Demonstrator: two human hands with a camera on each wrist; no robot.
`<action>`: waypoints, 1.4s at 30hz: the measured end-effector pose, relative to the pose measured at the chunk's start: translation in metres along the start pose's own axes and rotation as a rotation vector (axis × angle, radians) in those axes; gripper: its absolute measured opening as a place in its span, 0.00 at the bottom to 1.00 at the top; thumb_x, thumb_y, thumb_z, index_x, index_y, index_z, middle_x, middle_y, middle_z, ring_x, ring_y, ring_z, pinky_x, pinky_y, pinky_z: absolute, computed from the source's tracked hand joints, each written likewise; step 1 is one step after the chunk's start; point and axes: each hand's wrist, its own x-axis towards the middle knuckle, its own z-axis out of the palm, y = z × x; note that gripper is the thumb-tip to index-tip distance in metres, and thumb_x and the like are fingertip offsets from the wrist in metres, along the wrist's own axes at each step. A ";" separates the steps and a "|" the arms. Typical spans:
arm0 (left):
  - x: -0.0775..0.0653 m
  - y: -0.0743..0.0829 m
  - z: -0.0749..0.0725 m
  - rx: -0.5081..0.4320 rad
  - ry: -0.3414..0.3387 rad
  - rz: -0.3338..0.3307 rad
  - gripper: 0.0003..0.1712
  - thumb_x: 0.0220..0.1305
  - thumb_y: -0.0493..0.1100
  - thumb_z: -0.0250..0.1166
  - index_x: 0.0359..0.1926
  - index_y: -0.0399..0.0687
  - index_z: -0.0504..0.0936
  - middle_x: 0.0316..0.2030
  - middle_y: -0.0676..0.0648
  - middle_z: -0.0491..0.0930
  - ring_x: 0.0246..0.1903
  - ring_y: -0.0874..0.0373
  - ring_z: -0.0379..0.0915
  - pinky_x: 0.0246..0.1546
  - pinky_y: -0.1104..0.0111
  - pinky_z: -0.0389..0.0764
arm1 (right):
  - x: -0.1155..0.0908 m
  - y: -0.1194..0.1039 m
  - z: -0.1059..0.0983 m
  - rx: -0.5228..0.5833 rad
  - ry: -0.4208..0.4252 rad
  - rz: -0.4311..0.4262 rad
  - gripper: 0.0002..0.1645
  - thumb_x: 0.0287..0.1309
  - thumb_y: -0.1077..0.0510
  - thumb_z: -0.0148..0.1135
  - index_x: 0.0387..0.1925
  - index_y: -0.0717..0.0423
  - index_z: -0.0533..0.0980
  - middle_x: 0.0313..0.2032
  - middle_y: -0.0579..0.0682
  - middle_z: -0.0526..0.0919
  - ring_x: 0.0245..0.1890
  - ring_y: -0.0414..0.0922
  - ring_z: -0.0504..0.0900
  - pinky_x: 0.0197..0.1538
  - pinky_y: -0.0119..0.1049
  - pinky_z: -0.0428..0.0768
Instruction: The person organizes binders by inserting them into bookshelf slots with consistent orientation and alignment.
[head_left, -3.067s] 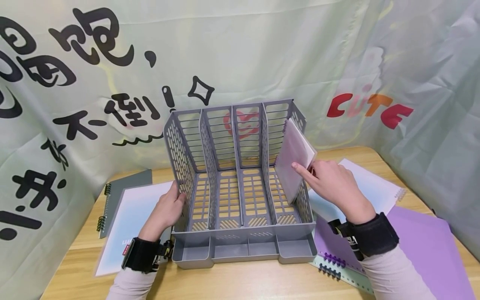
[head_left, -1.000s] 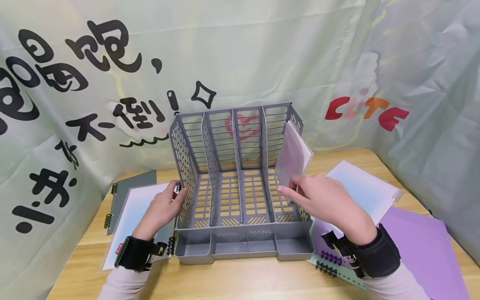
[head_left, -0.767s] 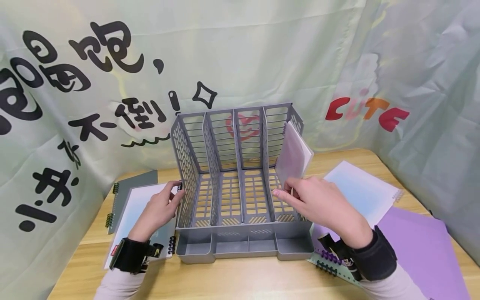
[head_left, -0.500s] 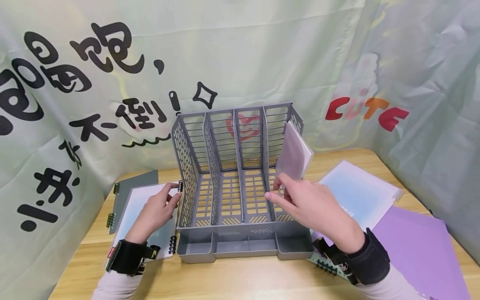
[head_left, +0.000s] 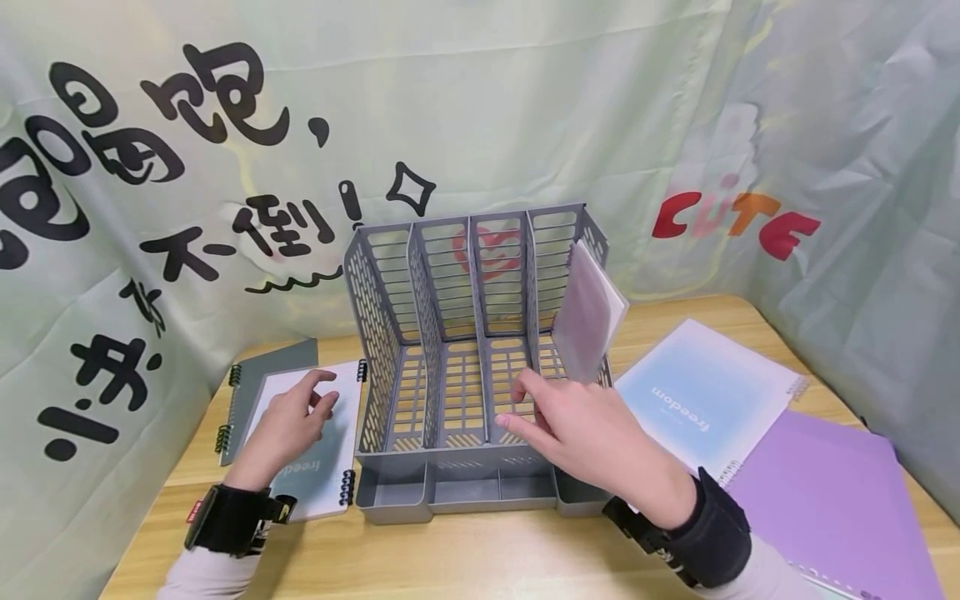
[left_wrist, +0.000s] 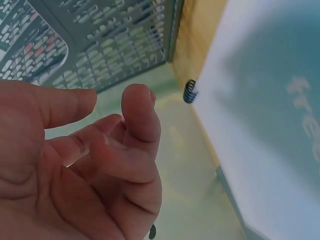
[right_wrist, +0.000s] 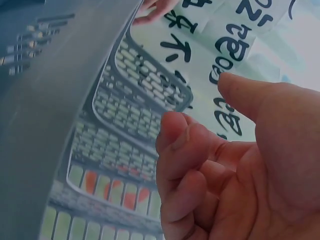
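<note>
Hovering by the grey rack's (head_left: 450,457) front edge with right hand (head_left: 581,425) loosely bent, gripping nothing! Likewise relaxed and empty with left hand (head_left: 287,427), over a blue-white notebook (head_left: 337,450) toward the table's (head_left: 487,554) left edge! Beyond, spot a pinkish notebook (head_left: 585,325) standing in the rightmost compartment!

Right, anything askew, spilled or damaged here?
Slightly askew: the pale notebook leans right in the rightmost slot of the gray rack. On the right, a blue-and-white notebook overlaps a purple notebook crookedly. No spill or damage shows.
</note>
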 end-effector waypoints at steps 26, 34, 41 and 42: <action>-0.012 -0.044 -0.020 0.130 0.032 -0.051 0.24 0.71 0.48 0.56 0.62 0.39 0.70 0.29 0.44 0.77 0.22 0.56 0.70 0.22 0.65 0.71 | 0.009 -0.063 0.029 0.131 -0.078 -0.178 0.23 0.65 0.33 0.50 0.45 0.45 0.71 0.13 0.31 0.63 0.11 0.30 0.63 0.13 0.28 0.61; -0.013 -0.057 -0.034 0.121 0.072 -0.011 0.23 0.71 0.47 0.57 0.59 0.36 0.71 0.29 0.44 0.76 0.23 0.54 0.69 0.23 0.64 0.70 | 0.011 -0.080 0.038 0.124 -0.063 -0.243 0.21 0.65 0.34 0.50 0.43 0.45 0.72 0.16 0.32 0.62 0.14 0.30 0.63 0.14 0.27 0.59; -0.014 -0.073 -0.045 0.115 0.046 -0.039 0.28 0.72 0.51 0.54 0.62 0.34 0.68 0.29 0.43 0.78 0.23 0.54 0.71 0.22 0.64 0.71 | 0.015 -0.096 0.049 0.104 -0.075 -0.279 0.20 0.64 0.33 0.50 0.41 0.43 0.71 0.21 0.32 0.68 0.17 0.30 0.66 0.16 0.27 0.61; -0.014 -0.076 -0.047 0.114 0.044 -0.042 0.28 0.72 0.51 0.54 0.62 0.34 0.68 0.30 0.43 0.78 0.24 0.54 0.71 0.22 0.63 0.71 | 0.015 -0.098 0.050 0.100 -0.076 -0.286 0.20 0.64 0.33 0.51 0.40 0.43 0.71 0.22 0.32 0.69 0.17 0.30 0.66 0.16 0.27 0.62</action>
